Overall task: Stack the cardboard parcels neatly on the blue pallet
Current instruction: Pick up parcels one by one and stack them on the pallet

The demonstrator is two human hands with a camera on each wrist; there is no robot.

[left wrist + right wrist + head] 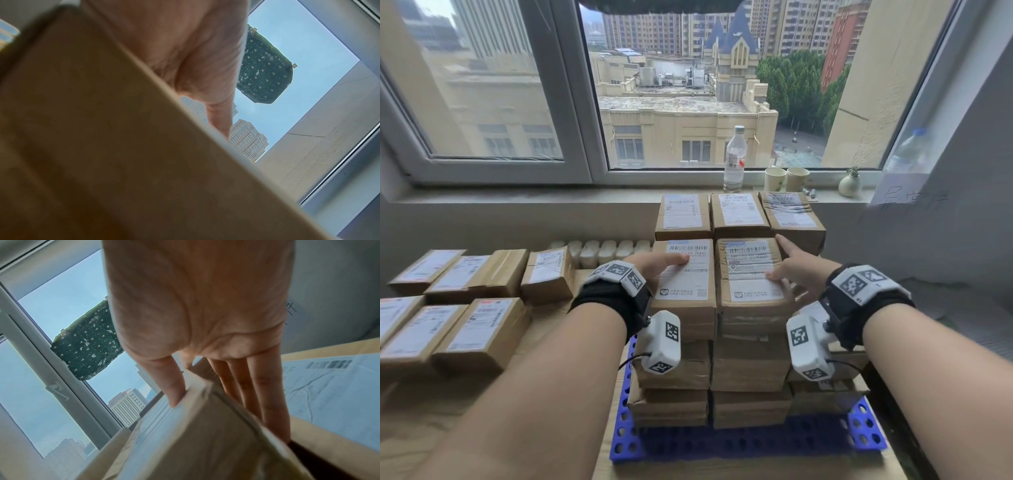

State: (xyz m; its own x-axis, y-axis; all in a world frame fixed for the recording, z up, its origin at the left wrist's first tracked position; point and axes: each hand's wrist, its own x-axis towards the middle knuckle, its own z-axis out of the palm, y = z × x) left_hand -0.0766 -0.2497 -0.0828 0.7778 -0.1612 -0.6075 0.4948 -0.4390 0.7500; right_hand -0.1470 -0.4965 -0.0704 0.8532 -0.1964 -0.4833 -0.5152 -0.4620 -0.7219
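Observation:
A blue pallet (739, 445) bears several stacks of cardboard parcels with white labels. My left hand (654, 265) rests on the top front-left parcel (685, 291): the thumb lies on its label, and the fingers drop out of sight down its left side. My right hand (794, 267) touches the neighbouring top parcel (751, 274), thumb on the label, index finger stretched along its right edge. In the right wrist view straight fingers (265, 394) lie flat against that parcel's (195, 443) side. The left wrist view shows my palm (195, 56) over a blurred parcel (92, 146).
Loose parcels (472, 329) lie in rows on the wooden table to the left of the pallet. A back row of parcels (739, 214) stands against the window sill. On the sill are a bottle (735, 159), two cups (786, 179) and a small vase (850, 185). A grey wall stands close on the right.

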